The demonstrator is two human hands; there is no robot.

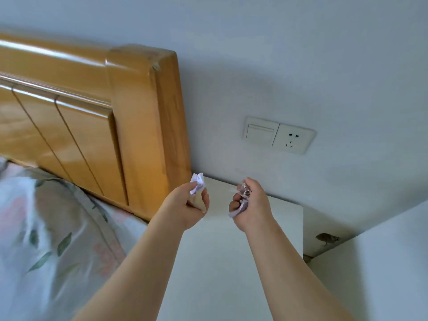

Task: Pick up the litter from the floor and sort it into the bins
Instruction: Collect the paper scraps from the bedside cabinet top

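My left hand [188, 205] grips a crumpled white paper ball [197, 183] that sticks up out of its fist. My right hand [251, 203] holds a crumpled clear wrapper [245, 190] together with a scrap of pale paper [238, 210] that pokes out below the fingers. Both hands hover side by side above the far end of a white bedside cabinet top [220, 262]. No bins and no floor are in view.
An orange wooden headboard [129, 126] stands to the left, with a floral bedcover [53, 239] below it. A wall switch and socket [279, 134] sit on the white wall behind the cabinet. A dark gap [326, 238] shows at the right between the cabinet and another white surface.
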